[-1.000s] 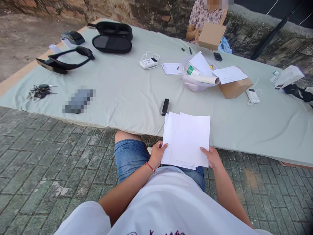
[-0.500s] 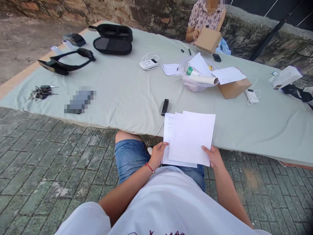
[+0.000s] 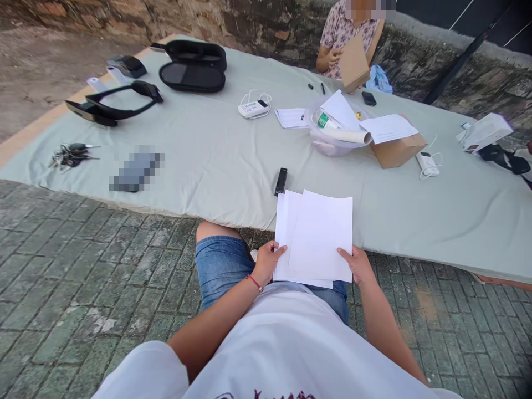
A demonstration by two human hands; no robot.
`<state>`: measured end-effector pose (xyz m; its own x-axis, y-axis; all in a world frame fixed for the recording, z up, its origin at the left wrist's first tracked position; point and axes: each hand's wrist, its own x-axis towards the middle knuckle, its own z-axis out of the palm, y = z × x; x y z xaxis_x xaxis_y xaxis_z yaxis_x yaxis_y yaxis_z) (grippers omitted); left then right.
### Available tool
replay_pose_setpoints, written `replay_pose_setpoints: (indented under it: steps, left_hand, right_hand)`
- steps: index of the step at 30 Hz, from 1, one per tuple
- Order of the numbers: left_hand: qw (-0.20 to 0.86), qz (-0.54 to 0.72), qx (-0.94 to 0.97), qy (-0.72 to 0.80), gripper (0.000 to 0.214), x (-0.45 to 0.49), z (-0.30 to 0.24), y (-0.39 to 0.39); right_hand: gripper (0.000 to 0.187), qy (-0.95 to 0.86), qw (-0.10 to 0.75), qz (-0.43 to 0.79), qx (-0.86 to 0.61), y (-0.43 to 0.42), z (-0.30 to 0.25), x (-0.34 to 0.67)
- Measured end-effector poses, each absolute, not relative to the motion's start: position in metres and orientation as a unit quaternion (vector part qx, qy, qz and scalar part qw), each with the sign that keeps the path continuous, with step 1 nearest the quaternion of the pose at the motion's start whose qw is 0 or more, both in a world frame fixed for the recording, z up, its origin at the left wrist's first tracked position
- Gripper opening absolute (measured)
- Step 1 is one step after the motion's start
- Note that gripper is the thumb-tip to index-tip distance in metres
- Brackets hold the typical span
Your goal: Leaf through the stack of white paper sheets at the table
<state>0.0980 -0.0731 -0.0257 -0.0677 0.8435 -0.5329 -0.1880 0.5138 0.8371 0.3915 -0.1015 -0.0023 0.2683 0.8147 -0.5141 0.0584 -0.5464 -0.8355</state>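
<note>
Several overlapping sheets of paper (image 3: 320,238) are held over my lap at the table's near edge, their tops reaching over the cloth. My left hand (image 3: 268,263) pinches the left side of the sheets, thumb on top. On the right side, my right hand (image 3: 358,265) grips them with its thumb on the top sheet; its other fingers are mostly hidden beneath. The sheets are slightly fanned, so edges show at the left and bottom. Just beyond their top left corner lies a black stapler-like object (image 3: 281,181).
On the cloth-covered table (image 3: 216,160) lie keys (image 3: 70,156), a blurred phone-like slab (image 3: 137,172), black headgear (image 3: 114,105) and an open black case (image 3: 192,75). Farther right are a plastic basin (image 3: 328,145) and a cardboard box (image 3: 399,148). Opposite, a person holds a cardboard box (image 3: 353,64).
My right hand has moved left with the top sheets, so the stack overlaps more and the printed strip at the left is covered. The person opposite has tilted their box.
</note>
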Motion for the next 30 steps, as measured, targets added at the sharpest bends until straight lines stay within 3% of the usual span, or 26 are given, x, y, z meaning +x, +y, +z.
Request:
replay_pose_setpoints:
  steps: [7,12,21,30]
  left_hand:
    - [0.616,0.455,0.294,0.572,0.041,0.097,-0.024,-0.072]
    - [0.574,0.452,0.346,0.588,0.058,0.095,-0.017,-0.073]
    - [0.562,0.447,0.388,0.578,0.053,0.095,-0.017,-0.074]
    - [0.512,0.422,0.427,0.615,0.044,0.089,-0.024,-0.074]
  right_hand:
    - [0.046,-0.305,0.389,0.440,-0.750,-0.102,-0.006,0.411]
    - [0.050,-0.282,0.412,0.455,-0.737,-0.099,-0.003,0.410]
    - [0.048,-0.315,0.390,0.532,-0.682,-0.100,-0.002,0.373]
    - [0.043,-0.323,0.359,0.453,-0.750,-0.101,-0.003,0.394]
